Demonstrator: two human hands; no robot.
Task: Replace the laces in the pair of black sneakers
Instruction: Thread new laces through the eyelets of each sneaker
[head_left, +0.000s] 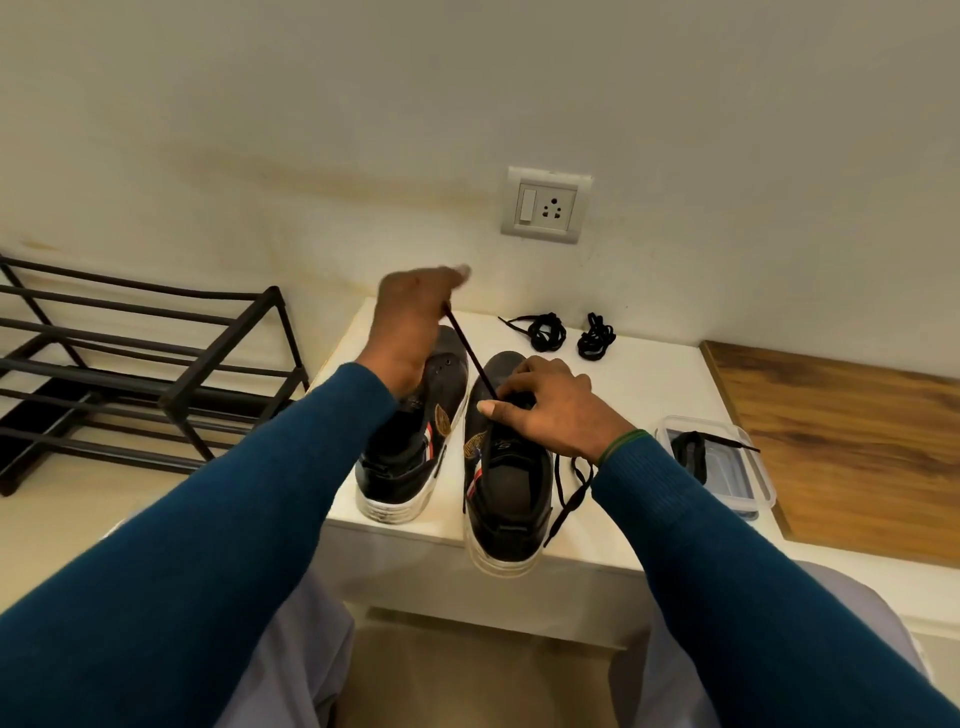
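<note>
Sneakers: left sneaker (415, 431) and right sneaker (506, 483) stand side by side on the white tabletop (649, 374). Their long axes run away from the person, toes to the wall. The right sneaker's heel overhangs the front edge.
Lace (470, 358): taut, slanting from the right sneaker's eyelets up and left.
Left hand (410, 322): raised over the left sneaker's toe, pinching the lace's upper end.
Right hand (550, 405): fingers curled over the right sneaker's lacing, thumb beside the lace.

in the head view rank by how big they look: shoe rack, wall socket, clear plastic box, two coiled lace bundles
shoe rack
clear plastic box
wall socket, farther back so unsure
left lace bundle and right lace bundle, alike
</note>
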